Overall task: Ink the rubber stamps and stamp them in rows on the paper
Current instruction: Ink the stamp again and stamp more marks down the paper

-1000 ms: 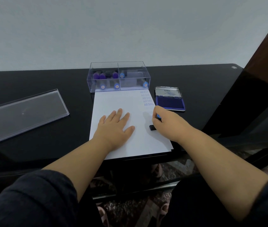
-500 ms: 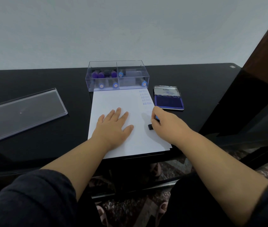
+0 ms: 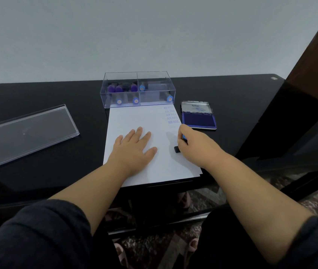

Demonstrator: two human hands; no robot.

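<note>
A white sheet of paper (image 3: pixel 135 121) lies on the black table, with a column of several blue "AIR MAIL" prints (image 3: pixel 171 115) near its top right corner. My left hand (image 3: pixel 134 150) rests flat on the sheet, fingers spread. My right hand (image 3: pixel 195 145) is closed on a rubber stamp (image 3: pixel 177 149) with a blue handle and black base, pressed on the paper below the prints. An open blue ink pad (image 3: pixel 198 118) sits just right of the sheet. A clear box (image 3: pixel 137 90) behind the paper holds several more stamps.
The box's clear lid (image 3: pixel 24 133) lies on the table to the left. A dark wooden post (image 3: pixel 313 61) rises at the right. The table's front edge runs just below the paper, with patterned floor beneath.
Both hands hold nearly the same places. The right hand stays pressed on the stamp, and the view has shifted slightly.
</note>
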